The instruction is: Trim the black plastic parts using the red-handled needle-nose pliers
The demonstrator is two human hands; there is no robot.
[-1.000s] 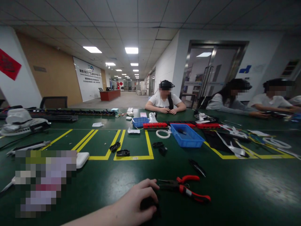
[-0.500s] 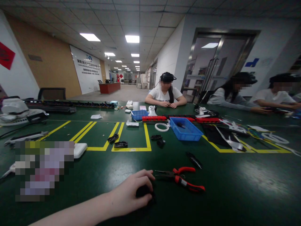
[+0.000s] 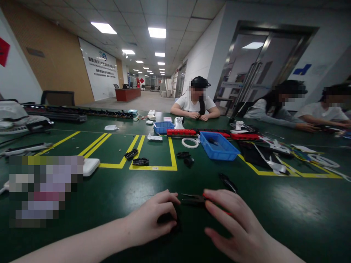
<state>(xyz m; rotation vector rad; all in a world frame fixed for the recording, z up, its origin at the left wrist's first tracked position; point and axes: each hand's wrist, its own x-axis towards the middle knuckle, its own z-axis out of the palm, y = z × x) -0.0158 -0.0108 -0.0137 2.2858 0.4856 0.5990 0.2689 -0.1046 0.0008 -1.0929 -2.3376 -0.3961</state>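
My left hand point(image 3: 159, 215) rests low on the green table, thumb and fingers curled around something dark I cannot make out against the tabletop. To its right lie needle-nose pliers point(image 3: 192, 199) with red handles, their jaws pointing at my left fingertips. My right hand point(image 3: 236, 223) is over the pliers' handles, fingers apart and blurred, hiding most of the red grips. Its fingertips are at the pliers' pivot end; contact is unclear. Just beyond my right hand lies a slim black tool point(image 3: 228, 182). Several small black parts point(image 3: 140, 162) lie farther off.
A blue tray point(image 3: 219, 151) holding a dark item stands ahead to the right, near a white ring point(image 3: 190, 143) and red strips point(image 3: 181, 133). A white box point(image 3: 91, 167) lies left. A person point(image 3: 197, 106) sits opposite; other people sit at the right.
My right hand has come into view from the lower right and reached over the pliers' handles. My left hand keeps its curled pose. The view has tilted slightly.
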